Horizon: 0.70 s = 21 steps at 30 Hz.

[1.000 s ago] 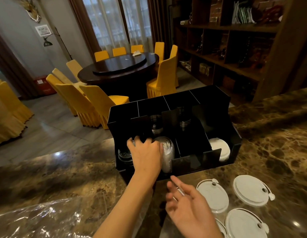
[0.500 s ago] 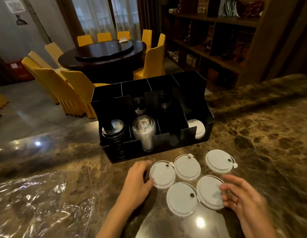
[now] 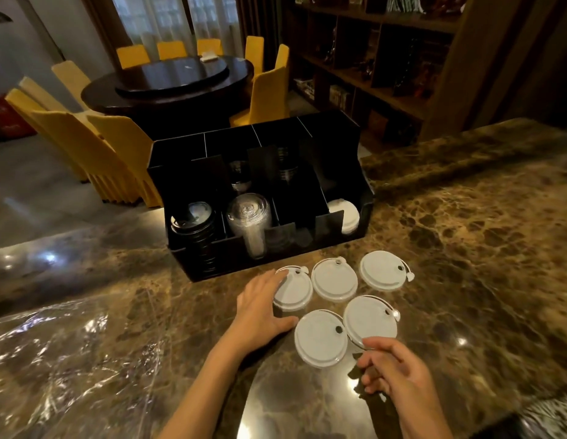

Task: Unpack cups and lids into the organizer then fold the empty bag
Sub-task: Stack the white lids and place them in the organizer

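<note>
Several white lids (image 3: 334, 283) lie flat on the marble counter in front of the black organizer (image 3: 331, 223). My left hand (image 3: 263, 308) rests open on the counter, its fingers touching the leftmost lid (image 3: 293, 293). My right hand (image 3: 393, 372) hovers with fingers apart at the near edge of the front right lid (image 3: 369, 320). The organizer holds a stack of black lids (image 3: 193, 223), clear cups (image 3: 249, 217) and white lids (image 3: 344, 213). The empty clear bag (image 3: 63, 359) lies crumpled at the left.
The counter's (image 3: 466, 248) far edge runs just behind the organizer. Beyond it are yellow chairs (image 3: 86, 147), a round dark table (image 3: 171, 83) and wooden shelves (image 3: 386, 58). Bare marble stretches to the right of the lids.
My left hand drew back from the organizer's cup slot down to the lids on the counter. My right hand moved right, to the front lid. The view tilted downward.
</note>
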### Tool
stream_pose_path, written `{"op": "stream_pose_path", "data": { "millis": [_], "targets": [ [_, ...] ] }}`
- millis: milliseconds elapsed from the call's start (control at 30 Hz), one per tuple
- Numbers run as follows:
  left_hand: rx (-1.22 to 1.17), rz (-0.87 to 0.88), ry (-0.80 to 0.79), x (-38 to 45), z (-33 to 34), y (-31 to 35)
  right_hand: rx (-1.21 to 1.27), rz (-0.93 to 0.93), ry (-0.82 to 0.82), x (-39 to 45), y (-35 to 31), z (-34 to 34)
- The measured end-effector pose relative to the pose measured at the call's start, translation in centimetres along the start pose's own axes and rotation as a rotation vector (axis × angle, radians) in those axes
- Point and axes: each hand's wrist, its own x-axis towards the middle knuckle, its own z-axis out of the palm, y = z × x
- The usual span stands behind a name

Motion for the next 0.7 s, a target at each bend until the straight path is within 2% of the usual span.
{"op": "stream_pose_path", "data": {
  "millis": [133, 300, 333, 433, 467, 600, 700],
  "targets": [
    [0.013, -0.035, 0.082, 0.7, 1.3, 0.7, -0.149, -0.103, 0.056, -1.4, 0.8, 0.4],
    [0.135, 0.007, 0.27, 0.8, 3.2, 0.9, -0.852, -0.486, 0.411, -1.4, 1.4, -3.5],
    [0.14, 0.022, 0.294, 0.8, 3.3, 0.7, -0.963, -0.473, 0.429, -0.4, 1.2, -5.0],
    [0.115, 0.041, 0.311, 0.8, 3.3, 0.6, -1.36, -0.161, 0.352, 2.2, 0.1, -8.5],
    [0.082, 0.037, 0.305, 0.7, 3.1, 0.6, -1.447, -0.122, 0.321, 2.8, 0.0, -9.3],
    [-0.134, 0.01, 0.292, -1.8, 1.8, 1.1, -1.557, -0.144, 0.347, 3.6, 0.0, -10.1],
    [-0.208, 0.062, 0.291, -5.2, 1.3, 2.7, -1.579, -0.115, 0.347, 4.0, 0.3, -10.1]
  ]
}}
